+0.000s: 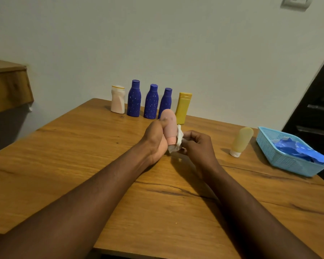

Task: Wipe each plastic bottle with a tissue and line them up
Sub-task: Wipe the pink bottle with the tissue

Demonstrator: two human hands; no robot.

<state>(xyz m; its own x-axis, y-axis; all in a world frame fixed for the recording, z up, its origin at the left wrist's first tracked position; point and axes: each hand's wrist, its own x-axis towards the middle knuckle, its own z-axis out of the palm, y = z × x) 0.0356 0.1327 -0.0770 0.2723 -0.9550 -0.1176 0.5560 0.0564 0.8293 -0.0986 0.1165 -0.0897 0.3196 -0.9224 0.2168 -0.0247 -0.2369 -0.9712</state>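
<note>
Gripping a pink tube bottle (pixel 169 126) cap-down, the left hand (pixel 155 141) holds it just before the yellow bottle (pixel 183 107), while the right hand (pixel 196 144) pinches a white tissue (pixel 178 139) against it.

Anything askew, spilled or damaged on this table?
No spill. The three blue bottles are flecked white, perhaps worn paint. The pale yellow bottle stands cap-down beside the basket, apart from the row.

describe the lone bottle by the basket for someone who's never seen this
On the wooden table, find the blue basket at the right edge. Just left of it stands a pale yellow tube on its white cap, apart from the far row.
</note>
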